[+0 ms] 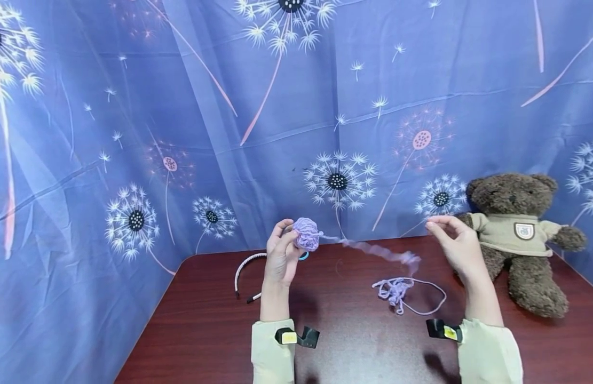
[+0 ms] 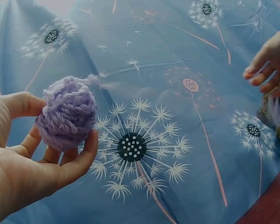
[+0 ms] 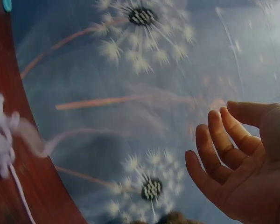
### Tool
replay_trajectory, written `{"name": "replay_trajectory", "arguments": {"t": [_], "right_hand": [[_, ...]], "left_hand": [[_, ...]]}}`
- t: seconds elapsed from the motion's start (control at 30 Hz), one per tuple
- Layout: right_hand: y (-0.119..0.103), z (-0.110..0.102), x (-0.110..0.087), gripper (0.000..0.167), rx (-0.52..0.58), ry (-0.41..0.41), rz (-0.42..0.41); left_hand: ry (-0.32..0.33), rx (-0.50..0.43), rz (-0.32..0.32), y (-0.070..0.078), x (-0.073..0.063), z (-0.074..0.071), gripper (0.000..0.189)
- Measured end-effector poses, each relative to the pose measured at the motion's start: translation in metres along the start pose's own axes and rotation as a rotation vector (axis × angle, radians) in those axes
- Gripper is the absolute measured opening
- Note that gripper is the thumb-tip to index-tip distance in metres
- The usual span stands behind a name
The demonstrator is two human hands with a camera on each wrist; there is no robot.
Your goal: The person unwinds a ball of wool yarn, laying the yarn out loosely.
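My left hand (image 1: 282, 256) holds a small wound ball of lilac yarn (image 1: 306, 234) above the table, thumb on one side and fingers curled under it in the left wrist view. From the ball a motion-blurred strand (image 1: 378, 250) stretches rightward through the air and sags toward a loose tangle of yarn (image 1: 396, 291) on the tabletop. Raised at the right is my right hand (image 1: 457, 245), its fingers loosely bent and the thumb close to the fingertips. No yarn shows between those fingers (image 3: 210, 144) in the right wrist view; the blurred strand hangs apart from them.
A brown teddy bear (image 1: 517, 240) in a beige shirt sits at the table's right rear. Behind my left hand lie a white headband (image 1: 243, 266) and a small blue ring-like item (image 1: 303, 256). A blue dandelion-print curtain (image 1: 286, 176) hangs behind the dark red table (image 1: 205, 320).
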State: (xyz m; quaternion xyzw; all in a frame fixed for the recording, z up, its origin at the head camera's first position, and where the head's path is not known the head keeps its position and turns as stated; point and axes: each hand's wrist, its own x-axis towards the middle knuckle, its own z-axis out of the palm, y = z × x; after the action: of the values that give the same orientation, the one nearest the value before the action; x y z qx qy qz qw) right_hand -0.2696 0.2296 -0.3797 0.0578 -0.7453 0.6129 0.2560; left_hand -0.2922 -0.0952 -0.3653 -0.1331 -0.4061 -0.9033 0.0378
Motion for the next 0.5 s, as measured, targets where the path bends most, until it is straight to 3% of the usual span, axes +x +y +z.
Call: {"name": "replay_trajectory", "arguments": {"t": [0.17,0.4,0.5], "right_hand": [[-0.016,0.033,-0.004,0.024,-0.201,-0.12,-0.076],[-0.042,0.087,-0.023,0.019,-0.101,-0.31,-0.13],[-0.044,0.103,-0.03,0.016,-0.059,-0.344,-0.149]], "left_hand": [[-0.001,0.053,-0.006,-0.005,-0.001,0.007,0.03],[-0.03,0.109,-0.027,-0.02,-0.003,0.02,0.026],[-0.04,0.146,-0.043,-0.027,-0.005,0.025,0.025]]}}
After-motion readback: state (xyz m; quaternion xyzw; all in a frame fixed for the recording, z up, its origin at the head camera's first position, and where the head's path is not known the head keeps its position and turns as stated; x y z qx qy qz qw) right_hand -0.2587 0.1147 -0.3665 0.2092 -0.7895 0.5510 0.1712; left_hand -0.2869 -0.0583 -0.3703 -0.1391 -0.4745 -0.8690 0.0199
